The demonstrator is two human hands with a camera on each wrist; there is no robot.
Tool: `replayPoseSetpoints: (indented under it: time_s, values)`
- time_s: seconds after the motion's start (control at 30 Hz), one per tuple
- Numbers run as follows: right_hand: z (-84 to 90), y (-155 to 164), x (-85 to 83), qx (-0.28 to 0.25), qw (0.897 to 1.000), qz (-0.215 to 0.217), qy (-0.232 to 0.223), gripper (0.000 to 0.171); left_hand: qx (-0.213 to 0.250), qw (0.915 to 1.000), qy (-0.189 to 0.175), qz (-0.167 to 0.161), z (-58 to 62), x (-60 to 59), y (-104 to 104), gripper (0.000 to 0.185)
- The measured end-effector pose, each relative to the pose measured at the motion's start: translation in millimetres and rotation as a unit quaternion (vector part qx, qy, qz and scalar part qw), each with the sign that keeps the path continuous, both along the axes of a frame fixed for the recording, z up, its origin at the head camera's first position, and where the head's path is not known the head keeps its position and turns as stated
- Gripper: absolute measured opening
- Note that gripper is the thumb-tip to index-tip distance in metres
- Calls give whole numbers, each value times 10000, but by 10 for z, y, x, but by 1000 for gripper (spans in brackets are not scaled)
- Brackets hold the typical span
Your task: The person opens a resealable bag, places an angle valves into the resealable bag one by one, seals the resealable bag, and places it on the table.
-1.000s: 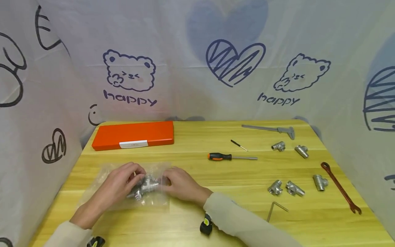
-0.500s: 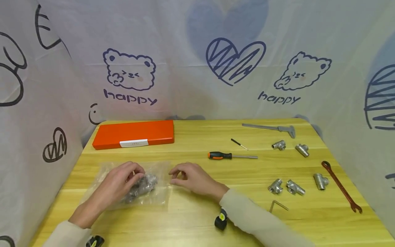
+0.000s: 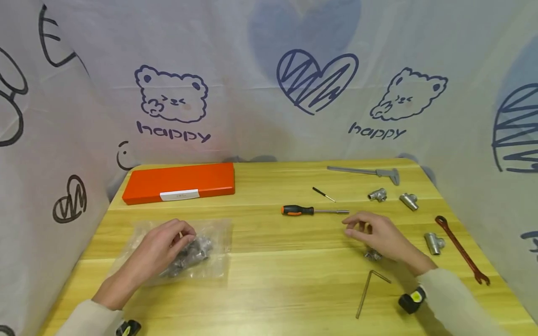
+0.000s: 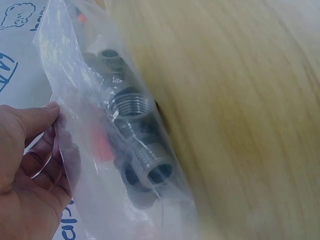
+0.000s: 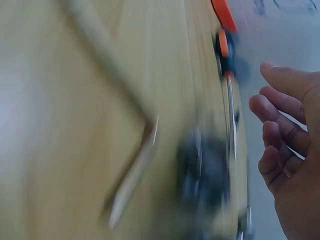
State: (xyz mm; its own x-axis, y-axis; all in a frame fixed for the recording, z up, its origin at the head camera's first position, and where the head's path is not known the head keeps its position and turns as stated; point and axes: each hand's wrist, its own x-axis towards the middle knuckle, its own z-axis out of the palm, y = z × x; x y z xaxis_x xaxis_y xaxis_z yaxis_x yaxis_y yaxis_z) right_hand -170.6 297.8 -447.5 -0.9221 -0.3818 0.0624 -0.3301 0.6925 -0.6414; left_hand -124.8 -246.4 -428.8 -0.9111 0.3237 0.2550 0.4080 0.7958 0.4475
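Observation:
My left hand [image 3: 176, 240] lies on a clear plastic bag [image 3: 218, 254] at the table's left, its fingers curled over the metal pipe fittings [image 3: 197, 247] inside. The left wrist view shows the bag [image 4: 85, 165] against that hand's fingers [image 4: 40, 117], with threaded fittings [image 4: 132, 105] in it. Over on the right side of the table my right hand [image 3: 359, 231] hovers with loosely curled fingers and holds nothing. It hangs just above a metal tee fitting [image 3: 372, 255]. In the right wrist view that hand [image 5: 287, 150] is beside the blurred fitting [image 5: 205, 170].
An orange case [image 3: 178, 182] lies at the back left. A screwdriver [image 3: 313, 211], a small driver [image 3: 323, 194], a caliper [image 3: 363, 171], tee fittings [image 3: 377, 194] [image 3: 409, 200] [image 3: 434, 242], a red wrench [image 3: 460, 249] and a hex key [image 3: 367, 289] are spread over the right half.
My right hand has left the bag and swept right across the table to above the tee fittings. The left hand has stayed on the bag.

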Motion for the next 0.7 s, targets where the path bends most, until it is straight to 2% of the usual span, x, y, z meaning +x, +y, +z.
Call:
replayPoseSetpoints:
  time_s: [0.17, 0.37, 0.53, 0.7]
  values:
    - [21, 557, 258, 223, 9980, -581, 77, 28, -13, 10000, -18, 32, 0, -15, 12, 1]
    - [-28, 1010, 529, 722, 9893, -1266, -4, 36, 0, 9998, -175, 47, 8, -22, 17, 2]
    - [-120, 1194, 652, 922, 9858, -1401, -31, 39, 27, 9996, -279, 59, 12, -20, 11, 5]
    - [-233, 1206, 710, 942, 9859, -1365, -219, 41, -30, 9998, -193, 50, 7, -34, 23, 6]
